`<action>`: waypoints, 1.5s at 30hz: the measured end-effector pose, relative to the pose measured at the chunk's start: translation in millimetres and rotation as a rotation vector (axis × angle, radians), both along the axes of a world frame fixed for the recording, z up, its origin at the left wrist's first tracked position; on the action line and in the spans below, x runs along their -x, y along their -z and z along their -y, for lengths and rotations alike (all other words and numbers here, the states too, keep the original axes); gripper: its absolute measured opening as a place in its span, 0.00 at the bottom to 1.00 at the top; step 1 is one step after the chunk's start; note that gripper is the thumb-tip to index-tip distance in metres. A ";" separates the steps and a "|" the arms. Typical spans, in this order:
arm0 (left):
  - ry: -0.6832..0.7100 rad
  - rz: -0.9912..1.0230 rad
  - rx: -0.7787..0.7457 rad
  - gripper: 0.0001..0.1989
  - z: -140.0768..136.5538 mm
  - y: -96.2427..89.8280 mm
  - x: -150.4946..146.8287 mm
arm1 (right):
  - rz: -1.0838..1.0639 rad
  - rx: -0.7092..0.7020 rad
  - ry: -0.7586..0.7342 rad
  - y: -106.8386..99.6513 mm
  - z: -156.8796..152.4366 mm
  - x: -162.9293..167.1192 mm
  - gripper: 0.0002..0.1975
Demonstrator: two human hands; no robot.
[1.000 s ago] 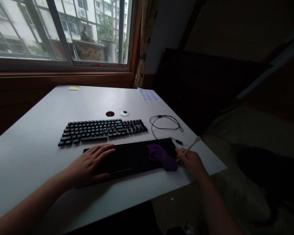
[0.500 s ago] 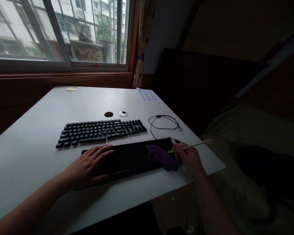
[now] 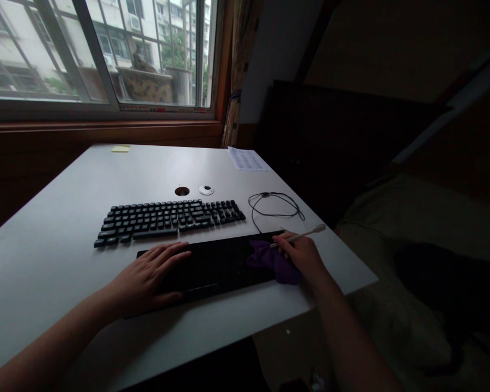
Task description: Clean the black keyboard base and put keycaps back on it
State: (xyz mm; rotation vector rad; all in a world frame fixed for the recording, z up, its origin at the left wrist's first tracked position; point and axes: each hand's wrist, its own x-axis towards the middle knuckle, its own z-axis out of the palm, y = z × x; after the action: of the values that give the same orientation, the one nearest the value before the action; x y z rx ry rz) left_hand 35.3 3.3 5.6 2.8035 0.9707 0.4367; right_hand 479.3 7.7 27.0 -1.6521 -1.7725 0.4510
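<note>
A black keyboard base (image 3: 224, 264), stripped of its keycaps, lies near the front edge of the white table. My left hand (image 3: 157, 269) rests flat on its left end, fingers stretched out and holding nothing. Between the fingers of my right hand (image 3: 300, 253) is a thin white toothbrush (image 3: 306, 234), its far end pointing up to the right. A crumpled purple cloth (image 3: 275, 264) lies on the right part of the base, under and beside the right hand. Whether the right fingers also touch the cloth I cannot tell.
Behind the base, loose black keycaps (image 3: 167, 218) are laid out in keyboard order. A coiled black cable (image 3: 275, 204) lies to their right. Farther back are a cable hole (image 3: 182, 191), its round cover (image 3: 206, 190), printed paper (image 3: 248, 159) and yellow sticky notes (image 3: 121, 148).
My right hand has moved left and slightly up with the toothbrush, nearer the base's top right corner. The purple cloth has shifted and bunched a little. My left hand stays put.
</note>
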 end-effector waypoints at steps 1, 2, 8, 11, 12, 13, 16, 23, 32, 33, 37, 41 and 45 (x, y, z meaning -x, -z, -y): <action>0.000 0.006 0.000 0.40 0.0 0.1 0.1 | 0.007 -0.016 -0.003 0.5 -1.3 0.6 0.20; -0.001 0.012 0.000 0.40 0.0 0.2 0.1 | 0.015 -0.030 -0.006 1.0 -2.7 1.4 0.20; -0.003 -0.007 -0.001 0.40 0.1 -0.4 -0.9 | 0.108 -0.058 -0.028 1.1 -10.7 6.5 0.20; -0.002 -0.010 0.000 0.40 0.0 0.0 -0.9 | 0.147 -0.082 -0.016 -2.6 -10.7 8.5 0.20; -0.003 -0.013 0.000 0.40 0.0 0.3 -0.7 | 0.152 -0.094 -0.009 -3.9 -10.1 9.2 0.20; -0.003 -0.018 -0.002 0.40 -0.1 0.6 -0.5 | 0.152 -0.104 -0.002 -5.1 -9.4 9.9 0.21; 0.000 -0.022 -0.007 0.40 -0.1 1.0 0.1 | 0.150 -0.100 -0.018 -5.9 -8.2 11.4 0.21; 0.002 -0.001 0.001 0.39 0.4 0.5 0.1 | 0.201 -0.133 -0.079 4.7 -19.1 15.3 0.20; -0.006 0.019 -0.005 0.42 -0.5 3.7 0.7 | 0.329 -0.171 -0.019 6.6 -22.4 19.8 0.23; -0.006 0.017 -0.004 0.42 -0.7 3.8 0.8 | 0.323 -0.163 -0.014 6.3 -21.1 19.2 0.24; -0.004 0.004 -0.003 0.42 -0.7 2.5 0.7 | 0.270 -0.162 -0.002 7.6 -19.6 18.7 0.24; 0.008 0.021 -0.006 0.40 0.3 0.3 0.0 | 0.216 -0.211 -0.056 11.8 -23.4 21.4 0.22; 0.001 0.023 -0.004 0.41 0.6 -0.1 -0.2 | 0.225 -0.218 -0.043 13.2 -23.6 21.5 0.23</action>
State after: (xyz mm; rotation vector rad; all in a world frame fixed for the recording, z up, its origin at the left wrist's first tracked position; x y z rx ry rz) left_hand 35.5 2.7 5.6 2.7960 0.9655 0.4696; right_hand 457.8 31.3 13.8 -1.5611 -1.9465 0.0877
